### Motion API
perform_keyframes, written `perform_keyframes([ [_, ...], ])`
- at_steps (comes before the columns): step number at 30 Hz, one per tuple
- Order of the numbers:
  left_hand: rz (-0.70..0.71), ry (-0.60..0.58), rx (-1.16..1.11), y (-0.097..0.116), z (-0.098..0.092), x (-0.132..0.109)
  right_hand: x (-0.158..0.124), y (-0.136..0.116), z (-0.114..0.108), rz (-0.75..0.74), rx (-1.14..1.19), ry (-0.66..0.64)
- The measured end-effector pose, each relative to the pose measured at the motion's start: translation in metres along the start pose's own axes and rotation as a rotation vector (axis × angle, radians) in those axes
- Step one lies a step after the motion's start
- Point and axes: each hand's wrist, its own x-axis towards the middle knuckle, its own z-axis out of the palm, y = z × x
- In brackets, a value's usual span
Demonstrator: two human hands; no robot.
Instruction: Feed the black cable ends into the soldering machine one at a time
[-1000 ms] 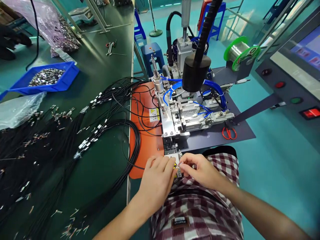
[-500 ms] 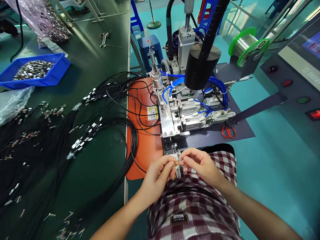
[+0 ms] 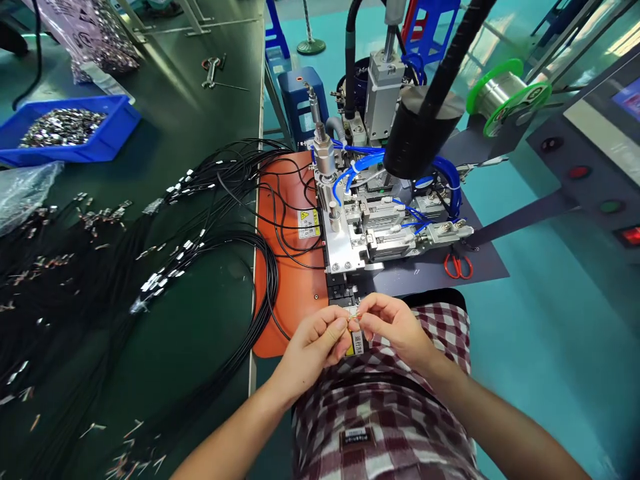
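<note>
My left hand (image 3: 311, 348) is closed in a pinch, thumb against forefinger, on thin wires (image 3: 354, 317) at a cable end. From the right, my right hand (image 3: 401, 335) pinches the same fine wires, its fingertips nearly touching those of the left. The wires look light green and orange, and the fingers hide most of them. A black cable (image 3: 280, 328) runs from the coil on the left toward my left hand. Just beyond my fingertips sits the black and metal front end of a bench machine (image 3: 343, 290); a label with printed characters (image 3: 358, 343) shows below them.
Coils of black cable (image 3: 273, 280) with silvery connectors spread over the dark green table (image 3: 200, 373) and an orange plate (image 3: 295, 307). A blue bin (image 3: 117, 133) holds small metal parts. Red-handled scissors (image 3: 458, 267), a wire spool (image 3: 510, 97) and a control panel (image 3: 595, 143) are rightward.
My fingertips have drawn slightly closer together around the wires. The camera view has shifted a little, so the machine appears farther right. Both hands keep their pinch.
</note>
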Motion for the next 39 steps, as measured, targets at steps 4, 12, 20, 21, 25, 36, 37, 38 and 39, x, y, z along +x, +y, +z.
perform_keyframes([
  [4, 0.020, 0.028, -0.024, -0.005, 0.000, 0.000, -0.002, 0.004, 0.006, -0.021, -0.037, 0.044],
  [12, 0.100, 0.094, 0.025, -0.012, 0.003, 0.002, -0.010, 0.015, 0.015, -0.058, -0.235, 0.130],
  [20, 0.165, 0.305, -0.023, -0.015, 0.009, 0.003, -0.015, 0.013, 0.018, -0.054, -0.335, 0.115],
  [21, 0.169, 0.309, -0.044, -0.015, 0.009, 0.003, -0.015, 0.012, 0.018, -0.058, -0.342, 0.109],
  [25, 0.135, 0.304, -0.116, -0.017, 0.008, 0.003, -0.015, 0.010, 0.018, -0.076, -0.367, 0.086],
  [36, 0.055, 0.272, -0.084, -0.010, 0.007, 0.003, -0.014, -0.003, 0.005, -0.140, -0.477, 0.152],
  [37, 0.051, 0.277, -0.080, -0.010, 0.007, 0.003, -0.013, -0.005, 0.004, -0.128, -0.464, 0.157],
  [38, 0.049, 0.282, -0.076, -0.010, 0.007, 0.003, -0.013, -0.007, 0.003, -0.113, -0.444, 0.157],
  [39, 0.048, 0.284, -0.072, -0.010, 0.007, 0.003, -0.012, -0.008, 0.002, -0.096, -0.422, 0.151],
])
